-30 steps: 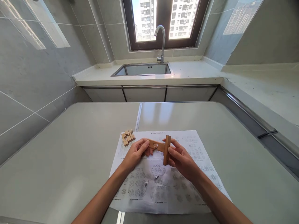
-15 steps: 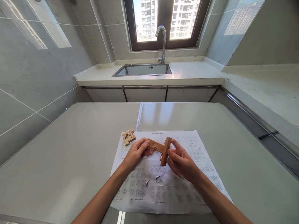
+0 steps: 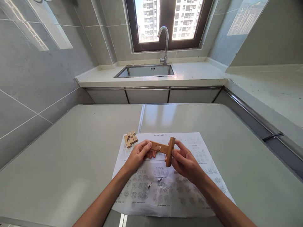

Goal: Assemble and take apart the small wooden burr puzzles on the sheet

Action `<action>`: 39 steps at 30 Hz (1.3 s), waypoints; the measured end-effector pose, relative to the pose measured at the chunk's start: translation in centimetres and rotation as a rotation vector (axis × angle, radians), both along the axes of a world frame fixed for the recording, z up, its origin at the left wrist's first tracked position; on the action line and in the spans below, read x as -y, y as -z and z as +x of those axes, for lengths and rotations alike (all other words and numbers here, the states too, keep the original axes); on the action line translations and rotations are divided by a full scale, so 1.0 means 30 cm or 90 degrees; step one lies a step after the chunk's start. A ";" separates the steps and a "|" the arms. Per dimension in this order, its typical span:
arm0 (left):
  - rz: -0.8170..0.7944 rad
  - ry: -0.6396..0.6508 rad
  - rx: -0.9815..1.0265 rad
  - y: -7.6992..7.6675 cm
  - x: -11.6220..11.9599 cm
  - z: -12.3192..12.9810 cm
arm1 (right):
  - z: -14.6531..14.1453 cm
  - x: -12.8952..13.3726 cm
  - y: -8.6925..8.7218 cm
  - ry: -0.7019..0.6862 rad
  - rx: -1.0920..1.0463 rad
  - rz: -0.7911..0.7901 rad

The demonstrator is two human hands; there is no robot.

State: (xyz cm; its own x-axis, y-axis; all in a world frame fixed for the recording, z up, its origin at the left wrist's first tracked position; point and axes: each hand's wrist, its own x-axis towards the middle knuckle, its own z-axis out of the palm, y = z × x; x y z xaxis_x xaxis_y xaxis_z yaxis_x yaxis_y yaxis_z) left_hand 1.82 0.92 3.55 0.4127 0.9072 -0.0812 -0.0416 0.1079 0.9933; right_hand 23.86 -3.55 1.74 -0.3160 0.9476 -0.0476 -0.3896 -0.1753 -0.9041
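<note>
A notched wooden puzzle bar with an opening through its middle is pinched at its left end by my left hand. At its other end a second wooden bar stands across it, so the two make a T. My right hand grips this crossing bar from the right, thumb on its near face. Whether the bars interlock or only touch, I cannot tell. Both are held above a printed paper sheet. Several lighter wooden puzzle pieces lie together at the sheet's upper left corner.
The sheet is creased and has small torn spots near its middle. It lies on a pale table with a seam. Behind are a counter, a sink and a faucet; a tiled wall rises at the left.
My right hand and the crossing bar have shifted slightly right, and the bar is tilted a little more upright. More of the notched bar shows between my hands. My left hand has barely moved.
</note>
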 end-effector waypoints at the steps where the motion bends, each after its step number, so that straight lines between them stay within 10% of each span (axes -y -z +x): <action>1: -0.001 0.000 0.000 0.001 0.000 -0.001 | 0.000 0.001 -0.003 -0.004 -0.004 -0.003; 31: -0.031 -0.136 0.027 -0.001 0.001 0.004 | -0.022 -0.020 0.001 0.111 0.135 -0.055; 39: 0.226 -0.236 -0.291 -0.004 -0.001 -0.003 | -0.040 -0.016 -0.006 0.117 0.184 -0.055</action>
State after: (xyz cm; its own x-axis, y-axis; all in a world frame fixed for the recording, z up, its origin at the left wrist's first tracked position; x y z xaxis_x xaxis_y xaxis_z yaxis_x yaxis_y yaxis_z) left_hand 1.72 0.95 3.67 0.0646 0.9857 0.1555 0.4185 -0.1682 0.8925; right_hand 22.65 -3.08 1.91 -0.1016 0.9761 -0.1923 -0.1515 -0.2063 -0.9667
